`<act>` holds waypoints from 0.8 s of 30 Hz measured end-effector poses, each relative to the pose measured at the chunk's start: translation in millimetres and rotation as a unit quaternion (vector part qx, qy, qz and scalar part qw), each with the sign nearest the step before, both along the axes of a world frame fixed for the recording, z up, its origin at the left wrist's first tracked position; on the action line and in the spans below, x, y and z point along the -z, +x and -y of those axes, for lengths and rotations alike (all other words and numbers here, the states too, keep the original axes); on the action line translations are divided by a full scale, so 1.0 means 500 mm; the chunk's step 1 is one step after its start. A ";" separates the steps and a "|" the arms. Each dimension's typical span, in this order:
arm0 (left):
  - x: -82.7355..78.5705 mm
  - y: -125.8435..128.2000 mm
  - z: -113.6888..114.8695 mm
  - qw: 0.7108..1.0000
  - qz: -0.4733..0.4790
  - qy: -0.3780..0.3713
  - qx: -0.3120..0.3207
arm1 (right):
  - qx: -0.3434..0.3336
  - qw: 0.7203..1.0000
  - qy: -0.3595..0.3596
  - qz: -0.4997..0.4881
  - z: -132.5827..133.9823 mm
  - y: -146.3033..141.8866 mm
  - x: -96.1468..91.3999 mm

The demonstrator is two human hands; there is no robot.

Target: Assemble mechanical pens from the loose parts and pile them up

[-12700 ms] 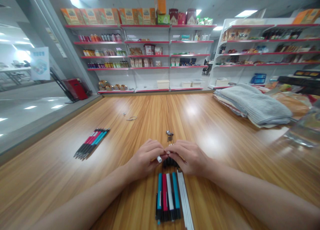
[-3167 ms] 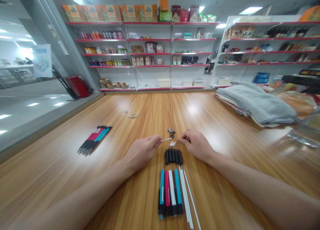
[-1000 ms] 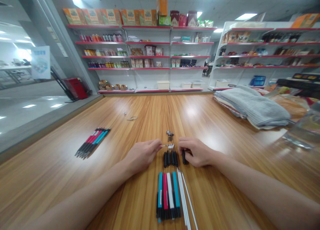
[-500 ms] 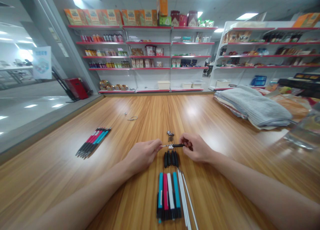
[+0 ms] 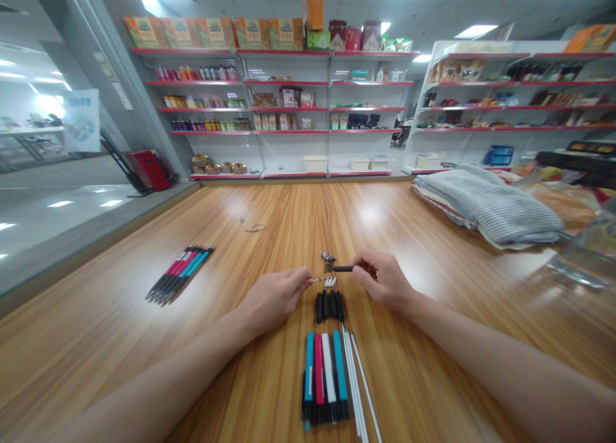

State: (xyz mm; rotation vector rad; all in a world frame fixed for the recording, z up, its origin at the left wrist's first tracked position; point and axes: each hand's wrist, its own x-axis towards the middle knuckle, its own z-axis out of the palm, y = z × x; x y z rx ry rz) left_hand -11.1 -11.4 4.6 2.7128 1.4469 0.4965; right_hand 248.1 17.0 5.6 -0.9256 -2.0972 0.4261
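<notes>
With our left hand (image 5: 283, 298) we pinch a slim, pale plastic-looking rod (image 5: 317, 280), with our right hand (image 5: 384, 277) a black plastic-looking tube (image 5: 343, 269), seemingly end-held to leave tips exposed.

Head view only. Camera is sitting above and behind the left hand (image 5: 282, 296) and right hand (image 5: 385, 281), facing forward and down along the table (image 5: 414, 382); hands are showing fairly near, shelves (image 5: 289, 131) lying beyond.
</notes>
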 end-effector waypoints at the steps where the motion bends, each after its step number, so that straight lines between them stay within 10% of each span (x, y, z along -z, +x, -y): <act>1: 0.000 0.000 0.000 1.000 0.000 0.001 0.000 | 0.015 1.000 0.016 0.000 0.000 0.001 -0.002; 7: -0.001 -0.001 -0.001 1.000 0.001 0.002 0.002 | 0.091 0.990 0.103 -0.032 -0.008 0.000 -0.004; 24: 0.000 -0.001 -0.001 1.000 0.007 0.000 0.004 | -0.018 0.994 0.071 0.079 -0.013 -0.010 0.022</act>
